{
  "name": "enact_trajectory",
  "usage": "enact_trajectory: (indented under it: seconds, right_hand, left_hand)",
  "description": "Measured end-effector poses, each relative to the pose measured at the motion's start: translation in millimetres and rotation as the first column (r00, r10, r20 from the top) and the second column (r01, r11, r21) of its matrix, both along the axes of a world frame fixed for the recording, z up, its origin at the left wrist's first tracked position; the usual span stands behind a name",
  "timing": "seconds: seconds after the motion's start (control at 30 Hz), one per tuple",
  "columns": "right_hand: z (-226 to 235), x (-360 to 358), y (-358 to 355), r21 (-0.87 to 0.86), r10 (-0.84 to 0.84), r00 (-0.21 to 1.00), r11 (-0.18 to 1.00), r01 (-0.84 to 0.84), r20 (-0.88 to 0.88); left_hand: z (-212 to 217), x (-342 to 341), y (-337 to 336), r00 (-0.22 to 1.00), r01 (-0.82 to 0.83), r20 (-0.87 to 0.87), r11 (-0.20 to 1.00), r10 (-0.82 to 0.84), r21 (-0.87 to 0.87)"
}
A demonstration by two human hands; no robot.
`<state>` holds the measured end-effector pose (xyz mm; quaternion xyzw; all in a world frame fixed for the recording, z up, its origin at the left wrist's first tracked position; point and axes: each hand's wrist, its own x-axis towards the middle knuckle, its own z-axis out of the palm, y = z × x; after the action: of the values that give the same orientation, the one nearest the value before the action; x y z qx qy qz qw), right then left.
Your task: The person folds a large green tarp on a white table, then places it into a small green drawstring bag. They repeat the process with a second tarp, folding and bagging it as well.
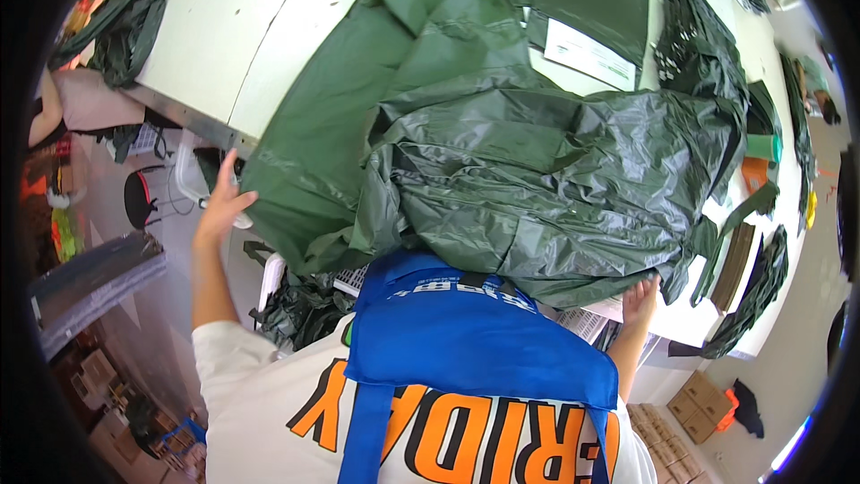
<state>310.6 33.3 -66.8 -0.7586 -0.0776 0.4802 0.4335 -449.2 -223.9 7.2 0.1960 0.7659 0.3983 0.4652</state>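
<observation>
A large, shiny dark green piece of waterproof fabric [537, 179], probably a raincoat, lies spread and crumpled over the near side of the white table. Its smoother part [322, 143] stretches to the left and hangs past the table edge. Beside that left edge is my left hand [224, 202], fingers spread and thumb close to the fabric. My right hand [640, 300] is closed on the near right edge of the fabric, fingertips partly hidden by it.
Folded green packs [591, 0] with a white printed card [589, 54] lie at the back of the white table [197, 27]. Bundles of dark straps [699, 45] run along the right. A black stool [141, 197] stands left; another person's arm [47, 112] shows there. Cardboard boxes [699, 408] sit lower right.
</observation>
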Motion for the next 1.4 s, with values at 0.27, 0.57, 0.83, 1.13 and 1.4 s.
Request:
enact_trajectory:
  seconds: [0.27, 0.57, 0.83, 1.13, 1.4]
  right_hand:
    - [-15, -12, 26, -0.126, 0.130, 0.871, 0.989, -0.079, 0.475]
    - [186, -3, 60, 0.694, -0.041, 0.996, 0.719, -0.025, 0.079]
    - [223, 115, 213, 0.632, -0.116, 0.850, 0.721, -0.283, 0.514]
    - [56, -83, -33, 0.185, 0.332, 0.770, 0.943, -0.276, -0.545]
    - [9, 7, 40, 0.752, 0.341, 0.710, 0.525, 0.400, -0.616]
  left_hand:
    - [122, -46, 30, 0.980, -0.040, 0.183, 0.821, -0.080, 0.569]
    - [213, -120, 65, 0.984, -0.107, 0.171, 0.577, -0.058, 0.810]
    - [143, -122, 286, 1.000, -0.006, 0.000, 0.942, 0.006, 0.335]
    - [-9, -4, 199, 0.989, 0.011, -0.135, 0.921, -0.069, -0.389]
    - [12, -14, 209, 0.970, -0.111, 0.241, 0.945, 0.035, 0.307]
